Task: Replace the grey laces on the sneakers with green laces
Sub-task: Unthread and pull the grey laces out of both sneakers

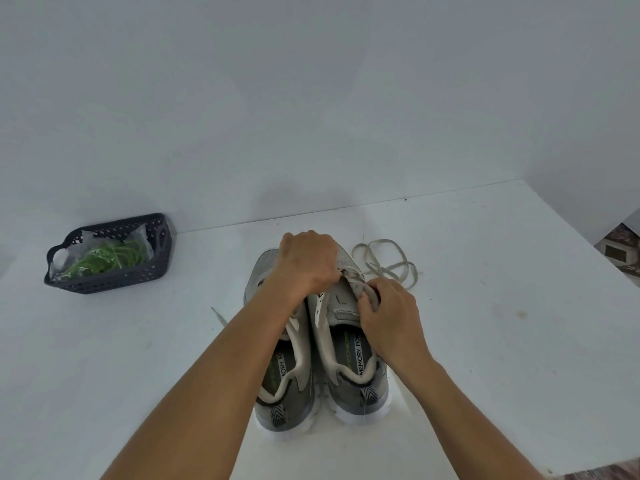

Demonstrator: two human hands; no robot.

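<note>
A white tabletop point(485, 306) meets a plain pale wall, and at the centre bottom of the frame stand two grey mesh sneakers point(349, 358) side by side, heels toward the viewer. The left hand point(306, 263) curls over the right-hand shoe's toe end, probably to steady it, while the right hand point(389, 315) pinches the tongue area just beside it, apparently working out the grey lace point(384, 258), whose loose loops trail right of centre. At middle left, well away from both hands, a dark plastic basket point(107, 278) holds bagged green laces point(110, 259).
</note>
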